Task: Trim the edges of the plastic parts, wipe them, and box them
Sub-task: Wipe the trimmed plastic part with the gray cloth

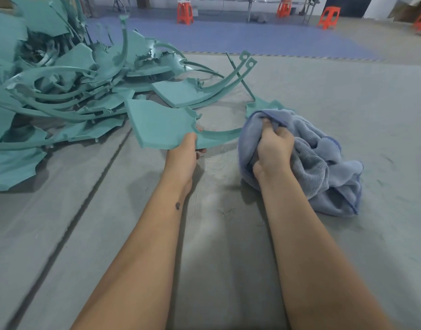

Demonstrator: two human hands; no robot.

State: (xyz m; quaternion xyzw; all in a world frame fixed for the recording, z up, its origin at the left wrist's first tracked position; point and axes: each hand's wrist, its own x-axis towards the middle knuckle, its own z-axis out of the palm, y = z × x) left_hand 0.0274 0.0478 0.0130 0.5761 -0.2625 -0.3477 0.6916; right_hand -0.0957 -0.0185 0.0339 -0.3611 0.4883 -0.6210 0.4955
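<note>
Head view, looking down over both forearms onto a grey counter (228, 258). Left hand (183, 154) grips a teal plastic part (160, 128) by its near edge, thumb on top and fingers curled beneath, holding its flat panel tilted just above the counter; the part's thin curved arm sweeps toward 3 o'clock into a blue towel (323, 167). Right hand (273, 151) is clenched around a bunched fold of that towel, which lies crumpled on the counter at 2 o'clock from the centre. From 9 to 11 o'clock sprawls a heap of teal parts (62, 86), panels and curved arms tangled together. Beyond the counter at 12 to 1 o'clock stand orange stools (185, 11) on a blue floor mat (228, 36).
</note>
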